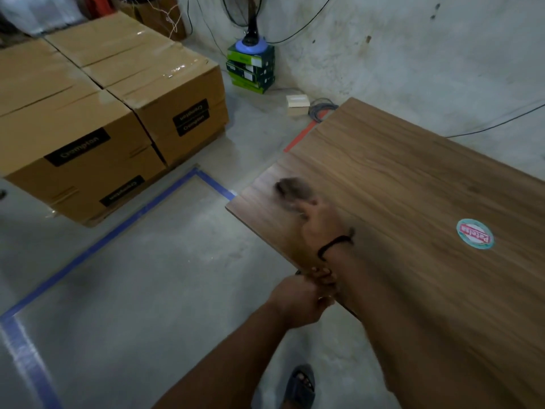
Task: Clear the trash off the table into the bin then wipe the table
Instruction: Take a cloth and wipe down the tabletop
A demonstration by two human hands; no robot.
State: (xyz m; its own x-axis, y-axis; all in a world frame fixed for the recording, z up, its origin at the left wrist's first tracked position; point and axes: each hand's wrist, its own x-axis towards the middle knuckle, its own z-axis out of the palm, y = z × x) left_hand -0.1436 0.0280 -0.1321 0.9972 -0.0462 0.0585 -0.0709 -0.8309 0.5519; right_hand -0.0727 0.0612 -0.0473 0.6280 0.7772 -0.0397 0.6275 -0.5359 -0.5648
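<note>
A wooden table (pixel 413 178) fills the right side of the head view. My right hand (pixel 320 222) is on its near left corner, holding a blurred grey cloth (pixel 290 187) against the surface. A black band circles that wrist. My left hand (pixel 300 296) grips the table's left edge, fingers curled over the rim just below my right forearm. A round red and teal sticker (pixel 475 234) is stuck on the tabletop to the right. No trash or bin shows in view.
Large cardboard boxes (pixel 97 113) are stacked on the concrete floor at left. Blue tape lines (pixel 97 246) mark the floor. Green boxes (pixel 250 69) under a fan base stand by the wall, with cables nearby. My sandalled foot (pixel 300 385) is below.
</note>
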